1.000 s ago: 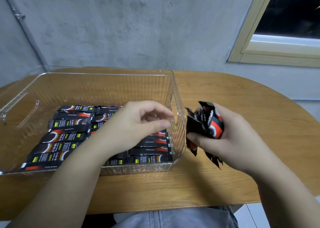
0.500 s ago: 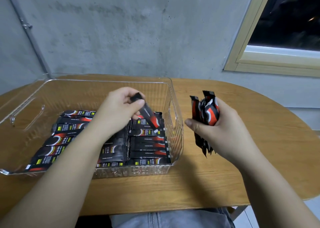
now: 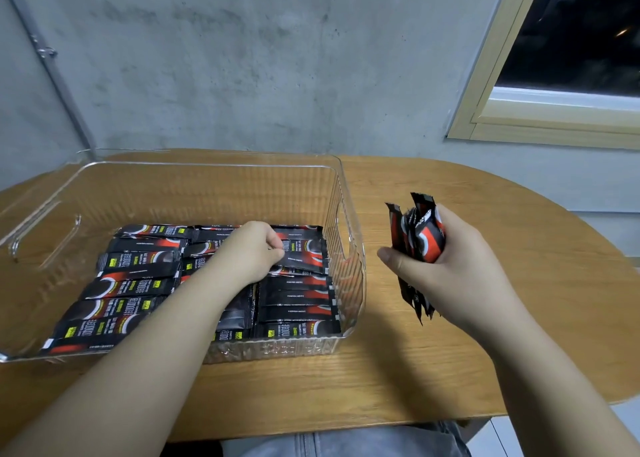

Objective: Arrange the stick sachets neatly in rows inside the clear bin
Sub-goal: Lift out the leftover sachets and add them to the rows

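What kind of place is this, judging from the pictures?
Probably a room in a home, though it could be a small office: a rounded wooden table against a bare concrete wall, beside a cream-framed window, dark outside.

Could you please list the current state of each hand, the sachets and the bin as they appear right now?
Left hand: inside the bin, pinching a sachet and laying it on the right-hand row.
Right hand: outside the bin above the table, gripping a bundle of sachets upright.
Clear bin: open-topped, resting on the table, partly filled.
Rows of sachets: lying flat side by side in the near part of the bin.
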Action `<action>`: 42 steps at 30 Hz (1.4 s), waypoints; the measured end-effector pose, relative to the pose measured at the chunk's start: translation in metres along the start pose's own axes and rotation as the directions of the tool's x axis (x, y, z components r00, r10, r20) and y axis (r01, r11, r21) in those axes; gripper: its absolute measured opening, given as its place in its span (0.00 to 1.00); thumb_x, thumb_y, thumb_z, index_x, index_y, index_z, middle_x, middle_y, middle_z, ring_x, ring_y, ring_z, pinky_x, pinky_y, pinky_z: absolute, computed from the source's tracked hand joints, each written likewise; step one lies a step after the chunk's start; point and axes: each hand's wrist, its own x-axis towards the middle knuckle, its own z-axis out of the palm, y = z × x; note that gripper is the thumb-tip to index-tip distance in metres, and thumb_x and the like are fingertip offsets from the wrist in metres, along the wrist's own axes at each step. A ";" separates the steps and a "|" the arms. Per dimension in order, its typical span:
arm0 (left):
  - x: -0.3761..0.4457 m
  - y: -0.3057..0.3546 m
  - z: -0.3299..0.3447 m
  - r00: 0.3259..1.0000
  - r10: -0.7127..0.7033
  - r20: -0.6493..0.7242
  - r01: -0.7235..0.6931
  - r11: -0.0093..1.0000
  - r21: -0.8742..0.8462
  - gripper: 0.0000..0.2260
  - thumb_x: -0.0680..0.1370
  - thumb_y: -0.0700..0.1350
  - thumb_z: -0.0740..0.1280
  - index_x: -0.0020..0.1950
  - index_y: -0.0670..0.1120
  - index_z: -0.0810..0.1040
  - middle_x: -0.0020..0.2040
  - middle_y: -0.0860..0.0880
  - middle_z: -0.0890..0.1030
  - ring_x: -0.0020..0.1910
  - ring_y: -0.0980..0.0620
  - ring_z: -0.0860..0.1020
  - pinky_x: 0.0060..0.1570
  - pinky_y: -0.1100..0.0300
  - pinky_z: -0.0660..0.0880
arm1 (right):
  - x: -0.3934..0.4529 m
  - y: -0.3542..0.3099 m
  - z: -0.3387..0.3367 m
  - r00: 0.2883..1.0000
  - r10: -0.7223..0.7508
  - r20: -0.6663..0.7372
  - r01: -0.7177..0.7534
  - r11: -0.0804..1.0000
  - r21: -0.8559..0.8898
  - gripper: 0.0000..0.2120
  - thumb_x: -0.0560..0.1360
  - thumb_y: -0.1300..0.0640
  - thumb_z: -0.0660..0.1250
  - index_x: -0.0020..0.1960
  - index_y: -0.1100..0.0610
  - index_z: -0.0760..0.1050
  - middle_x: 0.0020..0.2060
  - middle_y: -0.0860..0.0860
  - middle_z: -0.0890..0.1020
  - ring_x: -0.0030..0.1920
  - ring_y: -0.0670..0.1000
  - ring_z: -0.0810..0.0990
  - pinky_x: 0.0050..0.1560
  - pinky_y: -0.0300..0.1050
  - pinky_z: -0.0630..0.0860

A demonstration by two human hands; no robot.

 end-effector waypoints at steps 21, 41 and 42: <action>0.004 -0.002 0.003 0.975 0.131 0.179 -0.184 0.926 0.328 0.16 0.76 0.52 0.68 0.64 0.59 0.74 0.65 0.54 0.74 0.68 0.50 0.66 0.66 0.50 0.59 | 0.000 -0.006 0.003 1.000 -0.030 0.008 0.030 0.998 -0.047 0.15 0.67 0.52 0.75 0.38 0.49 0.67 0.30 0.44 0.75 0.33 0.39 0.73 0.30 0.31 0.69; -0.028 0.032 -0.050 0.904 0.372 -0.213 -0.428 0.773 -0.468 0.10 0.73 0.35 0.70 0.41 0.51 0.78 0.38 0.49 0.81 0.37 0.53 0.79 0.45 0.56 0.76 | 0.004 -0.022 0.007 0.993 -0.080 0.089 0.081 0.997 -0.003 0.15 0.64 0.45 0.76 0.39 0.54 0.75 0.31 0.49 0.78 0.29 0.46 0.72 0.31 0.41 0.68; -0.019 0.021 -0.049 0.936 0.257 -0.242 -0.347 0.794 -0.499 0.09 0.74 0.35 0.69 0.43 0.50 0.79 0.37 0.48 0.81 0.34 0.54 0.78 0.42 0.59 0.76 | 0.003 -0.021 0.006 0.995 -0.080 0.059 0.081 0.997 -0.017 0.18 0.64 0.44 0.75 0.41 0.57 0.75 0.33 0.53 0.79 0.31 0.50 0.73 0.33 0.45 0.70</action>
